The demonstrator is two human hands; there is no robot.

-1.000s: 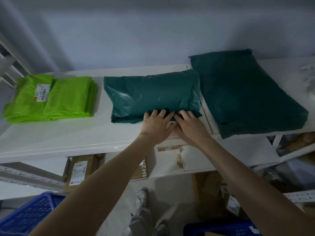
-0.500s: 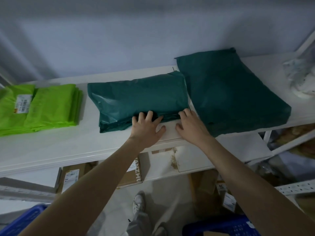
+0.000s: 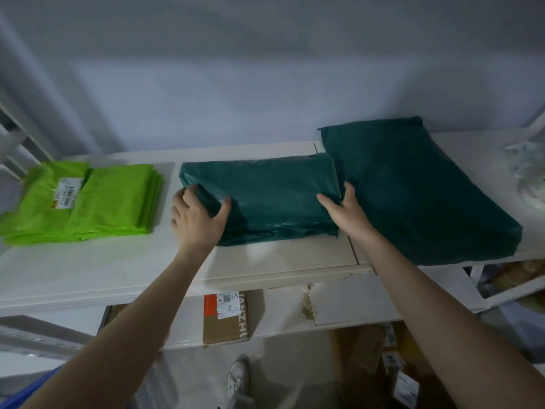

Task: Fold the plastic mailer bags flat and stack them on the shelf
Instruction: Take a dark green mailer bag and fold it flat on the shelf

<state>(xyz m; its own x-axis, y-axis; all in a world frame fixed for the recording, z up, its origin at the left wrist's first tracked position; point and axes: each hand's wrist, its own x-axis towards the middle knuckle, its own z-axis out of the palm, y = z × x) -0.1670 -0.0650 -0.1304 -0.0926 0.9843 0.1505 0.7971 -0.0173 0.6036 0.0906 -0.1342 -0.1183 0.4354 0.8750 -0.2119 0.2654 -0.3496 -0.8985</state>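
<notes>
While both hands are squaring the folded dark green bag (image 3: 265, 199) on the shelf (image 3: 118, 261), the left hand (image 3: 196, 219) is gripping its corner with curled fingers and the right hand (image 3: 345, 212) is pressing open-fingered against its side; even pressure should be keeping the edges aligned.

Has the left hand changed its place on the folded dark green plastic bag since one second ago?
Yes. The left hand moved from the near edge's middle to the folded dark green plastic bag's left end, toward the lime green bag stack.
</notes>
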